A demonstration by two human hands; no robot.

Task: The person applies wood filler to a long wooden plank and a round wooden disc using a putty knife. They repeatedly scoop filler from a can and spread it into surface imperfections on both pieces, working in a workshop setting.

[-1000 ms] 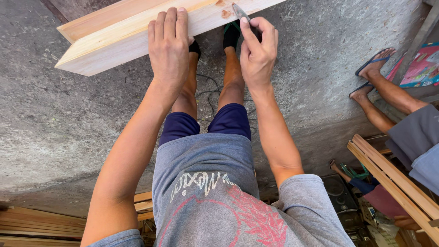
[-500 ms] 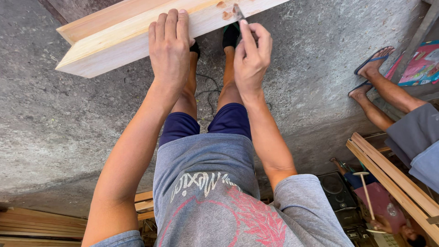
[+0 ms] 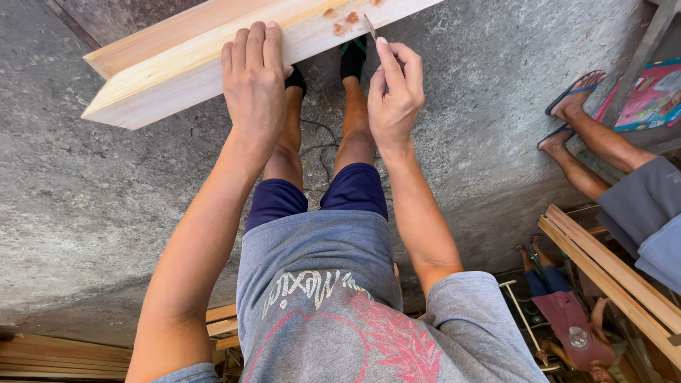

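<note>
Rough grey concrete floor (image 3: 106, 213) fills most of the view, seen from straight above the person's own legs.

Long pale squared timber beam (image 3: 184, 67) lies flat on it, running diagonally from lower left to upper right, across and just ahead of the feet. The near sawn end sticks out left, well clear of both hands. The top face is up, so it is the work surface.

Left hand (image 3: 253, 85): palm down, fingers together and flat over the beam's top face and near edge. It looks like a hold-down, keeping the beam from sliding or rolling, and grips nothing.

Right hand (image 3: 392, 96): closed in a pinch on a thin metal blade tool (image 3: 370, 27), index finger laid along it for control. The tip touches the beam's near edge at a shallow angle. The tool's exact type is too small to tell.

Small reddish wood chips (image 3: 342, 21) sit on the beam's top face just left of the tip, between the two hands and nearer the right.

The hands are apart. The beam lies under the left and just beyond the right.

On the right side another person's legs in blue flip-flops (image 3: 567, 106) are well apart from the work. Stacked light wooden slats (image 3: 617, 276) lie at lower right, with more planks at lower left.
</note>
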